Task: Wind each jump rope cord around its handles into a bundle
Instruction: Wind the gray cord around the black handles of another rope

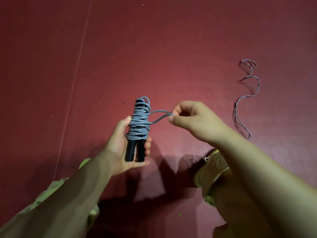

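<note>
Grey plastic cord (139, 120) binds two black cylindrical handles (135, 150), steadied by the left hand (123, 148); the right hand (192, 119) pinches its last loop taut for tucking.

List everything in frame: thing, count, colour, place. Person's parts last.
wound cord: 1, grey, coiled round the upper part of the handles, centre of view; a short loop runs right to the right hand
handles: 2, black, side by side and upright, lower ends showing below the coil, in the left hand
loose cord: 1, grey with reddish streaks, doubled and wavy on the floor at right, apart from the hands
floor: 1, dark red, fills the background; a thin pale line runs down its left side
green garment: light green, at lower left and lower centre-right
left hand: 1, holds the handles
right hand: 1, pinches the loop's end
</note>
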